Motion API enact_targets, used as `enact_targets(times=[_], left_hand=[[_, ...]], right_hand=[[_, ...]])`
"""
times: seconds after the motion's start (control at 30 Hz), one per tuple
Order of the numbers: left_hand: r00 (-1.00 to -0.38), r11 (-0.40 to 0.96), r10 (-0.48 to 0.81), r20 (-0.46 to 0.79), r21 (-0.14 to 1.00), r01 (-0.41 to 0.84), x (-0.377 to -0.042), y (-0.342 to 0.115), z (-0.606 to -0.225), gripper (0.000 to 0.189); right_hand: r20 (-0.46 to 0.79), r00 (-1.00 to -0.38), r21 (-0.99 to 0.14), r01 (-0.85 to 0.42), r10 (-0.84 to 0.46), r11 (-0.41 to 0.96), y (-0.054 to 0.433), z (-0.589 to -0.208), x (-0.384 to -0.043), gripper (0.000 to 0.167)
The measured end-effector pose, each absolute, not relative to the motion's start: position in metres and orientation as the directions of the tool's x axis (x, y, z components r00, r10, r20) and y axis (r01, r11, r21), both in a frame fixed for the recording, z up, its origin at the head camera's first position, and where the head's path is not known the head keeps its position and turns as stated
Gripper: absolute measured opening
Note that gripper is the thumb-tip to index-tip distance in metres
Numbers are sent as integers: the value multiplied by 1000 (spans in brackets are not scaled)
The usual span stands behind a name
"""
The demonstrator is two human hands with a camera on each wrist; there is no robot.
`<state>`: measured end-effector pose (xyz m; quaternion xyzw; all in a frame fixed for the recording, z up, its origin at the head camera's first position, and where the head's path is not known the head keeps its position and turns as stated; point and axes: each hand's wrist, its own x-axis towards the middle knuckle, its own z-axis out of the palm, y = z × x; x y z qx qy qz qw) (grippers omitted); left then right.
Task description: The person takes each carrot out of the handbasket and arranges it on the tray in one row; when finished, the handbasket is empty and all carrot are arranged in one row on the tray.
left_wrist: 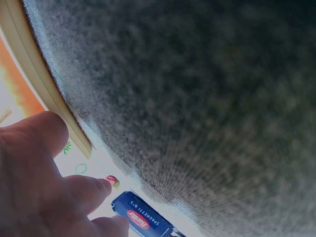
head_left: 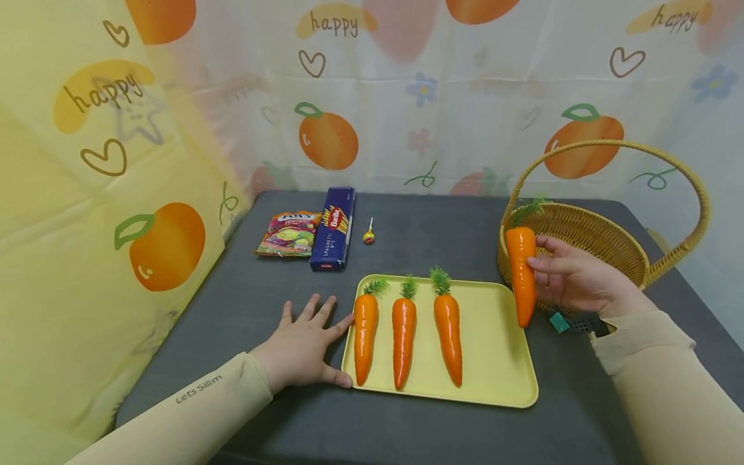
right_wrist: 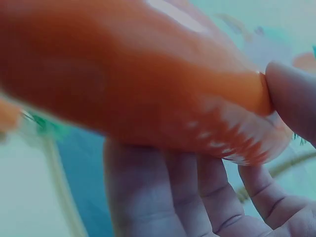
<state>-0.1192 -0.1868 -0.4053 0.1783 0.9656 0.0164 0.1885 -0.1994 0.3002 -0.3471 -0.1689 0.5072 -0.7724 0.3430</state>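
Observation:
My right hand (head_left: 575,274) pinches an orange carrot (head_left: 522,274) between thumb and fingers, its green top up and its tip pointing down. It overlaps the right edge of a pale yellow tray (head_left: 494,342) and the near side of a wicker basket (head_left: 610,245). In the right wrist view, the shiny carrot (right_wrist: 148,74) lies across my fingers. Three more carrots lie side by side on the tray: one at the left (head_left: 365,336), another beside it (head_left: 403,342) and a third near the middle (head_left: 447,336). Fingers spread, my left hand (head_left: 305,349) touches the tray's left edge.
Behind the tray, a blue Barilla spaghetti box (head_left: 334,229) lies beside a colourful candy bag (head_left: 289,234). A small lollipop (head_left: 369,236) is to the box's right. The basket's tall arched handle (head_left: 628,145) rises at the right. A printed curtain (head_left: 383,129) hangs behind the dark table (head_left: 430,226).

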Motion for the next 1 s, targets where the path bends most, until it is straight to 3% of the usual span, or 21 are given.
enact_targets(times=[0.23, 0.5, 1.0], left_hand=[[-863, 934, 354, -360, 100, 342, -120, -186, -404, 122], [-862, 935, 351, -366, 93, 342, -121, -186, -404, 122], [-864, 933, 357, -355, 88, 349, -121, -187, -406, 122]], right_hand=[[-197, -734, -922, 364, -650, -133, 271, -368, -170, 30], [-407, -824, -913, 359, -394, 192, 235, -385, -142, 71], [-442, -874, -867, 359, -200, 346, 212, -404, -139, 68]])
